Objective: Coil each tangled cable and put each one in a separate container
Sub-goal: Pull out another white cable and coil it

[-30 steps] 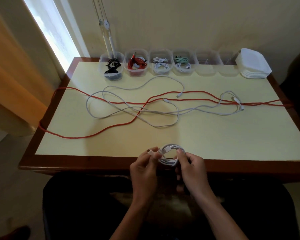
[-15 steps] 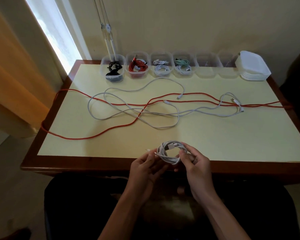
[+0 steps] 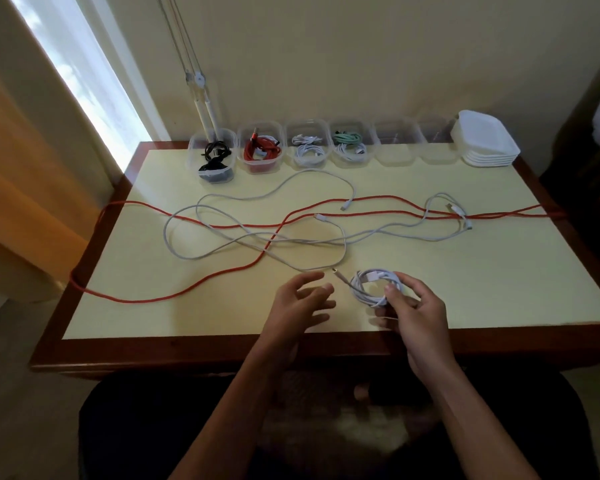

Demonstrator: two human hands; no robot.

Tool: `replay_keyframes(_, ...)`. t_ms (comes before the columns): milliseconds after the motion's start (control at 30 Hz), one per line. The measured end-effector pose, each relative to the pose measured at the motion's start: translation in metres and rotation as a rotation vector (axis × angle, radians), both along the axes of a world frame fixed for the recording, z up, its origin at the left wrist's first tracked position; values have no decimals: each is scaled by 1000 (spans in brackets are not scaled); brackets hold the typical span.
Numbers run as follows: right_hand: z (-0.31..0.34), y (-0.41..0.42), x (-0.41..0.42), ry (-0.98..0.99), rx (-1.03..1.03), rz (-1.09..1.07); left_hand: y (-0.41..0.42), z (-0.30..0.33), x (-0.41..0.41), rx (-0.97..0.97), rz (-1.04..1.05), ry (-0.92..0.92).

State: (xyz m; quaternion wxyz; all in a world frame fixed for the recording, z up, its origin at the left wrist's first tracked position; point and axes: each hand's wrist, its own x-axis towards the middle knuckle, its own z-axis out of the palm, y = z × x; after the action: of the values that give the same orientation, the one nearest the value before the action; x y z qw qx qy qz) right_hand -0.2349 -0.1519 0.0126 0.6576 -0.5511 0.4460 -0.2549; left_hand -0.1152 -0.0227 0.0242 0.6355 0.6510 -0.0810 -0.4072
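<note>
— So, where was the coiled white cable (image 3: 373, 285)?

— In the right hand (image 3: 414, 308), low over the near part of the tabletop (image 3: 499, 289). Its fingers (image 3: 392, 292) were curled round the coil's near side, pinching the loops together, and one plug end stuck out to the left.

— And the left hand (image 3: 300, 303)?

— Just beside the coil, holding nothing, its fingers spread loosely above the tabletop.

— The other cables?

— A long red cable (image 3: 201, 289) and loose white cables (image 3: 222, 247) lay tangled across the middle. Along the far edge stood a row of clear containers (image 3: 397, 147): four on the left held coils, two looked empty, with a stack of white lids (image 3: 485, 143) at the right end.
</note>
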Motion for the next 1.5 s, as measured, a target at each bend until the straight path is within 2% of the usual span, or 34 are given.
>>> replay_keyframes(100,1,-22,4,1,-18,-54,-19,-1,18,54,-1,-144)
replay_keyframes(167,3,-37,7,-5,-39,-86,-35,-7,32,109,-1,-310)
replay_keyframes(333,2,-71,12,19,-121,-67,-83,-32,67,303,-17,-937)
replay_keyframes(400,-1,-82,14,29,-147,-52,-101,-45,78,451,-113,-1134)
replay_keyframes(467,-5,-92,18,41,-164,-39,-112,-57,84,651,-245,-1234)
replay_keyframes(533,-9,-101,22,50,-178,-21,-117,-64,86,771,-344,-1261)
replay_keyframes(700,-21,-127,38,92,-245,75,-119,-66,85,811,-380,-1260)
replay_keyframes(833,-12,-173,69,123,-464,201,-121,-67,86,836,-395,-1253)
replay_keyframes(1033,33,-269,148,165,-648,154,-123,-65,86,852,-390,-1248)
replay_keyframes(1233,53,-332,220,339,-937,170,-124,-65,86,841,-347,-1274)
replay_keyframes(1367,48,-352,253,468,-1059,402,-124,-69,86,833,-310,-1298)
replay_keyframes(1500,34,-359,273,623,-1061,644,-124,-69,86,840,-316,-1296)
